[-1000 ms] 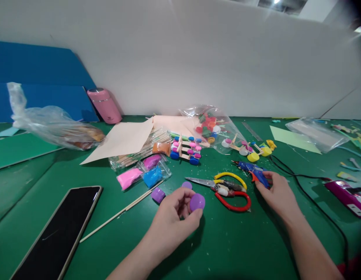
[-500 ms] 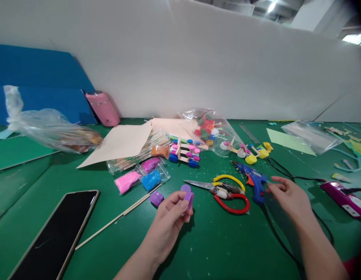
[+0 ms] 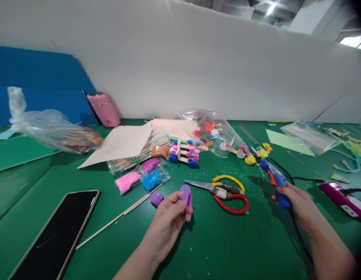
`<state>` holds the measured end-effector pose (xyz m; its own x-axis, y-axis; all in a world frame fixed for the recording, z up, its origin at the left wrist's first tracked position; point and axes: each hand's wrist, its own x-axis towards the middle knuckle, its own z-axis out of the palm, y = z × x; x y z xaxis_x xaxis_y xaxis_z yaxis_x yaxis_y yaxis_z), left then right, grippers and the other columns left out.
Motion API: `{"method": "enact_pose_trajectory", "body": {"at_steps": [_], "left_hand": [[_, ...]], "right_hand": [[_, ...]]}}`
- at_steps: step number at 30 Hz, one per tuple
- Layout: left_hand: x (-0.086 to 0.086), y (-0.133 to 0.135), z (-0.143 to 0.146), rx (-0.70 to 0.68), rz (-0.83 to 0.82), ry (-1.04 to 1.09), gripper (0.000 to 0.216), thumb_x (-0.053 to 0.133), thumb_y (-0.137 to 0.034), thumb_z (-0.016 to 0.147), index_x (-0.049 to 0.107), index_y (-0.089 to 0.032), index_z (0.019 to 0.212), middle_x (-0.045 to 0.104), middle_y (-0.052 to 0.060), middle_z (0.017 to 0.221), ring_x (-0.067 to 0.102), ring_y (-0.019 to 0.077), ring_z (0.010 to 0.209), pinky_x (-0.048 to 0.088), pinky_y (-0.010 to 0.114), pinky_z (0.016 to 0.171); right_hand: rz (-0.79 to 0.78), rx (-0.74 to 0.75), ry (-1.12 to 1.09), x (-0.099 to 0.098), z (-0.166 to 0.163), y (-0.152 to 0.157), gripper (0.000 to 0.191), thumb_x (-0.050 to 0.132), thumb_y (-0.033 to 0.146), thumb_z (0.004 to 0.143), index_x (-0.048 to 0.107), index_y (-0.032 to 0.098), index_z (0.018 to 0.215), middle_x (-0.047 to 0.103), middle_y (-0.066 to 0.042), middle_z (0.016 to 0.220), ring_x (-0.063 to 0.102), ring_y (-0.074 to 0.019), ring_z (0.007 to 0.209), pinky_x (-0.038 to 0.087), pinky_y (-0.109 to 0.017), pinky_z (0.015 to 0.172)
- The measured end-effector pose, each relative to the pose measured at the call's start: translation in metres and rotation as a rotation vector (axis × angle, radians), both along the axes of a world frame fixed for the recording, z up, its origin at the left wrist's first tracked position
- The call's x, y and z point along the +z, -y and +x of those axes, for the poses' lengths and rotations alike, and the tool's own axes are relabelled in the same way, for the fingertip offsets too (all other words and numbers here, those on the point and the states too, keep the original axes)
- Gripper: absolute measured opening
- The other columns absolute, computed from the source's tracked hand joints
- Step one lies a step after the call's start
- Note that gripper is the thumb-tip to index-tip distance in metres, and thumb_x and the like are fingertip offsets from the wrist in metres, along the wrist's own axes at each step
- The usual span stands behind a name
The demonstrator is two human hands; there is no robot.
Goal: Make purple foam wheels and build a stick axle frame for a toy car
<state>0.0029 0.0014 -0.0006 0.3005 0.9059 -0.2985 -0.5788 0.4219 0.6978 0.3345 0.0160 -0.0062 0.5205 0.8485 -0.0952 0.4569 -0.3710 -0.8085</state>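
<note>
Between the thumb and fingers of my left hand (image 3: 170,217) is a small purple bottle cap (image 3: 186,195), raised a little over the green table. A second purple cap (image 3: 156,198) lies just left of that hand. My right hand (image 3: 298,206) is wrapped round the handle of a blue glue gun (image 3: 278,181), which is lifted off the table with its nozzle pointing away and to the left. From its handle a black cord runs down toward the near edge. Scissors (image 3: 224,191) with yellow and red handles lie between my hands.
A phone (image 3: 55,237) and thin wooden sticks (image 3: 119,216) lie at left. Bags of coloured clay (image 3: 151,179), small wheeled models (image 3: 184,153) and a bag of caps (image 3: 209,130) sit further back. A purple power strip (image 3: 342,200) is at right, a pink flask (image 3: 104,109) by the wall.
My right hand has closed on the glue gun and picked it up, shifting it right. The purple cap in my left hand has turned slightly.
</note>
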Motion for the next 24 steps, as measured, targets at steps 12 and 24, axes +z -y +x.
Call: {"method": "enact_pose_trajectory", "body": {"at_steps": [12,24], "left_hand": [[0.0,0.0,-0.003,-0.005,0.001,0.086,0.014,0.058,-0.02,0.076,0.062,-0.01,0.084,0.06,0.004,0.066,0.05,0.0103,0.06,0.038,0.021,0.059],[0.001,0.0,-0.005,0.037,-0.008,0.05,0.015,0.065,-0.022,0.068,0.064,-0.012,0.079,0.057,0.003,0.068,0.047,0.0108,0.061,0.038,0.023,0.062]], "right_hand": [[0.13,0.422,-0.45,0.023,-0.072,0.041,0.014,0.049,0.035,0.083,0.051,0.022,0.089,0.058,0.0,0.067,0.051,-0.0155,0.064,0.042,-0.024,0.059],[0.1,0.603,-0.502,0.025,-0.118,0.046,0.019,0.045,0.035,0.086,0.045,0.023,0.1,0.055,0.002,0.061,0.05,-0.0142,0.057,0.043,-0.026,0.056]]}}
